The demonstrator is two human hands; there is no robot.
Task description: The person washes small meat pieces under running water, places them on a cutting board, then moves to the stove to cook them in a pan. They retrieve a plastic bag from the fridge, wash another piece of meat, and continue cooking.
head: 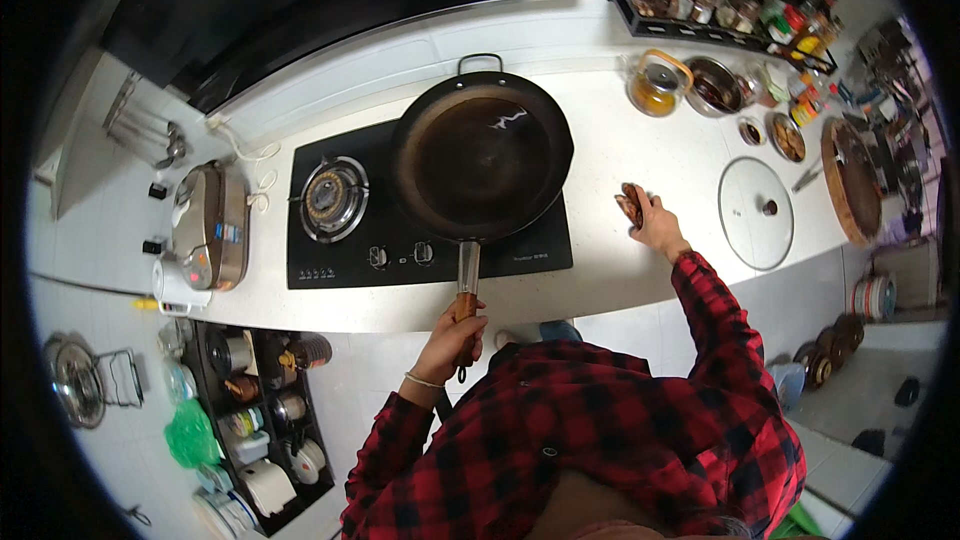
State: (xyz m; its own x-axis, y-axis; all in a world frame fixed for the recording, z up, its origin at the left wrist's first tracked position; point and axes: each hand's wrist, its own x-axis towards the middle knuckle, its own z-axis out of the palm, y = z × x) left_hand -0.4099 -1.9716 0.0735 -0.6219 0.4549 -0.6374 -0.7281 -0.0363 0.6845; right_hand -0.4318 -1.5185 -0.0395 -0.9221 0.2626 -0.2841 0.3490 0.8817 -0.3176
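My left hand (451, 341) grips the wooden end of the long handle on a dark wok (487, 165). The wok sits over the right side of a black glass gas hob (337, 270), hiding whatever burner lies under it. A bright streak shines on its dark inner surface; I cannot tell whether liquid lies inside. To the right of the hob, my right hand (660, 229) holds a crumpled brown cloth-like thing (631, 204) against the white countertop (600, 262). Its exact kind is hard to make out.
A glass lid (756, 214) lies right of my right hand, before a round wooden chopping board (851, 184). Behind stand a glass teapot (660, 86) and a metal pot (712, 86). A rice cooker (210, 225) is at the left. A spice rack (697, 19) hangs on the wall.
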